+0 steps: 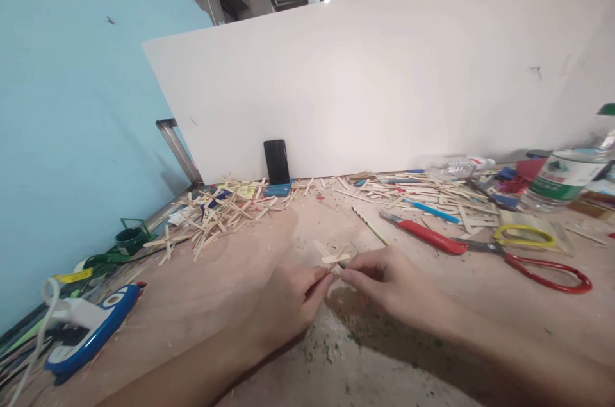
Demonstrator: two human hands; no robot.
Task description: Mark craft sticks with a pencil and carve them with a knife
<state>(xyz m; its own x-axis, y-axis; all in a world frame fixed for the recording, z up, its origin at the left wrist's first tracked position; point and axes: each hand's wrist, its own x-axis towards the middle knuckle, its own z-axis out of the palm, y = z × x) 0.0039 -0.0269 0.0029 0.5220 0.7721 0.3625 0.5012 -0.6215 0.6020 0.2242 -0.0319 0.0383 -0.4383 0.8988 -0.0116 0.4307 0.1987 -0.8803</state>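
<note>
At the middle of the table my left hand (302,291) and my right hand (377,275) are close together, fingertips nearly meeting. Between them is a small piece of crossed wooden craft sticks (335,259), pale and partly blurred. My left thumb and forefinger pinch its near left end. The right thumb and fingers close on its right side, where a small dark bit shows; I cannot make out what that is. Just beyond my right hand lies a patterned pencil (369,225). A red-handled knife (432,236) rests farther right.
Craft sticks lie in a left pile (225,218) and a right pile (432,192). Scissors (542,259) and a large bottle (560,176) are at right. A black phone (277,162) leans on the white board (360,86). A blue power strip (96,336) with cables sits left.
</note>
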